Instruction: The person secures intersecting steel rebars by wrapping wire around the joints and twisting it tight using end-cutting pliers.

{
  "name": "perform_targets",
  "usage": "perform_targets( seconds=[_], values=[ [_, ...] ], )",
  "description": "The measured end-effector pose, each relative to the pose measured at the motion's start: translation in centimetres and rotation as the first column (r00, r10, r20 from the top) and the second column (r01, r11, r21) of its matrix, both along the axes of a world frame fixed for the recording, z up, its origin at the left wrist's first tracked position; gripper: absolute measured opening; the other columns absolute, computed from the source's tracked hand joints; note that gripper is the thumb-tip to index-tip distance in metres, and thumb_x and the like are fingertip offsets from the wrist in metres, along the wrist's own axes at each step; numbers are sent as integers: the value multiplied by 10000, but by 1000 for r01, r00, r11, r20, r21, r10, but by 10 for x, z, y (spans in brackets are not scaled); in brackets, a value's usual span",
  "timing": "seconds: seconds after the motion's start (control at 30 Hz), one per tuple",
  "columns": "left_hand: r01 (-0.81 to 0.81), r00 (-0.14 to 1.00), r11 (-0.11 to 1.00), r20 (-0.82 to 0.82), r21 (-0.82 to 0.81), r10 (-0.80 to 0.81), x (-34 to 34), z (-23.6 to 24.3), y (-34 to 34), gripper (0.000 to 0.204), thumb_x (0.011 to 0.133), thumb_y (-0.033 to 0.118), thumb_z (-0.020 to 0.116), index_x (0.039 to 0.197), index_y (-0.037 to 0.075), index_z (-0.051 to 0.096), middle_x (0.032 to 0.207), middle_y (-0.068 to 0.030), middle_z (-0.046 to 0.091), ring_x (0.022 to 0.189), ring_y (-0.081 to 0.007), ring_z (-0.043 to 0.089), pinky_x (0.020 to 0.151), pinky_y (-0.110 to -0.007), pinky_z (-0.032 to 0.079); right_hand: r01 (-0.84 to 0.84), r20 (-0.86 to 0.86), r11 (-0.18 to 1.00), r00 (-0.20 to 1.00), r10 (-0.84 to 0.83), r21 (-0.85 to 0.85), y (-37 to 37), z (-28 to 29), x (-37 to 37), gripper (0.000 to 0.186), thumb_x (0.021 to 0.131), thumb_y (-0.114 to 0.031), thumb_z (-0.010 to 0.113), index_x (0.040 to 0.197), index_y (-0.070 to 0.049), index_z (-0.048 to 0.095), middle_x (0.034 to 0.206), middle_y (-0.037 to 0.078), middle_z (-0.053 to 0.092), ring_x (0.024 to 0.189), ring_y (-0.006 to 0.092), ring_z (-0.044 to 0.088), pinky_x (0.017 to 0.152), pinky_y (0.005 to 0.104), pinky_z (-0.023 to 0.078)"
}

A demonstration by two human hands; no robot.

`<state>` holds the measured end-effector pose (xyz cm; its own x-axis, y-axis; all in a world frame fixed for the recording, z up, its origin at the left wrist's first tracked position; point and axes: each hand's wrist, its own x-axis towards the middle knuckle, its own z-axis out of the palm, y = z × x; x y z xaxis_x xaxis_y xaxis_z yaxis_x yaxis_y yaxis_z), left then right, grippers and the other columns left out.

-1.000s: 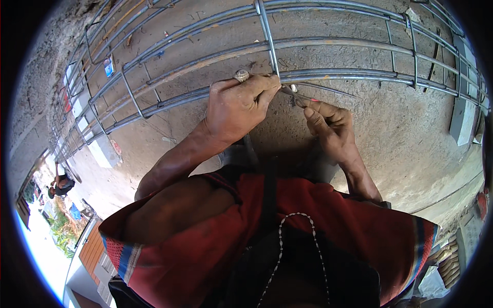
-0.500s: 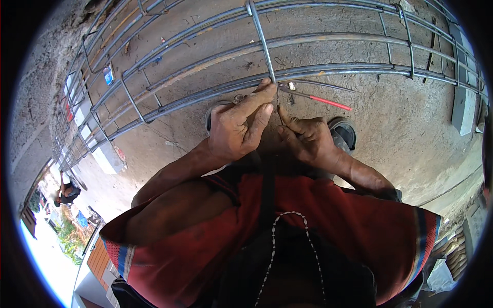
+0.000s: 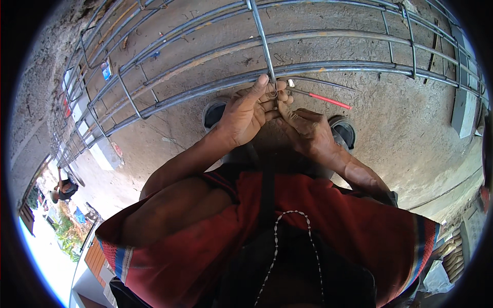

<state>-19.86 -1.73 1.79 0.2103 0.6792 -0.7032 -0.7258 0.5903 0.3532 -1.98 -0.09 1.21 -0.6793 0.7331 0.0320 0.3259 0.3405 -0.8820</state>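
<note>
A thin tie wire (image 3: 273,94) loops at the spot where a steel stirrup (image 3: 263,41) meets the nearest long bars of the rebar cage (image 3: 349,65). My left hand (image 3: 244,113) is closed around this joint, thumb raised and the other fingers curled behind the wire. Just right of it, my right hand (image 3: 311,131) pinches the wire's lower part between thumb and fingers. The fingertips of both hands meet there, and part of the wire is hidden by them. A tool with a red handle (image 3: 331,100) lies on the ground beyond my right hand.
Both of my shoes (image 3: 343,132) stand on the concrete floor (image 3: 395,138) below the cage. Pale blocks (image 3: 463,102) prop the cage at the right, others at the left. A loose bar (image 3: 326,82) lies near the red handle. Another person (image 3: 65,189) is far left.
My left hand has turned, its fingers now curled under the joint with the thumb up. The wire's loop now shows between both hands. My right hand has stayed close to its place.
</note>
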Motion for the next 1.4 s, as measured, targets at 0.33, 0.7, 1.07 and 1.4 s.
perform_targets(
  seconds=[0.33, 0.7, 1.07, 1.4],
  values=[
    [-97, 988, 993, 117, -68, 104, 2, -5, -8, 381, 878, 383, 568, 1071, 54, 566, 980, -50, 589, 933, -185, 577, 782, -348, 499, 225, -86, 931, 974, -209, 288, 30, 15, -35, 418, 642, -268, 763, 1019, -117, 659, 811, 28, 600, 651, 208, 587, 550, 308, 508],
    [-24, 998, 1000, -62, -7, 24, -10, 13, -6, 247, 909, 216, 549, 1082, 40, 561, 926, -50, 597, 857, -137, 586, 731, -295, 493, 214, -136, 917, 975, -178, 335, 35, 9, -31, 232, 685, -21, 684, 904, 1, 610, 831, 114, 621, 708, 255, 621, 616, 336, 518],
    [360, 912, 932, -195, -42, -360, -18, 63, 8, 280, 875, 181, 599, 1027, -54, 592, 718, -73, 618, 600, -122, 614, 459, -214, 468, 76, 0, 861, 996, -88, 503, 35, 0, -24, 335, 699, -62, 673, 1003, 27, 565, 834, 122, 595, 726, 254, 603, 626, 327, 512],
    [393, 863, 919, -332, -29, -380, -26, 71, -1, 310, 876, 148, 592, 1092, -73, 558, 744, -94, 612, 597, -152, 631, 460, -220, 503, -72, 288, 910, 956, -54, 409, 32, 0, -26, 311, 815, -262, 607, 932, 18, 541, 833, 170, 586, 777, 316, 620, 527, 361, 534]
  ],
)
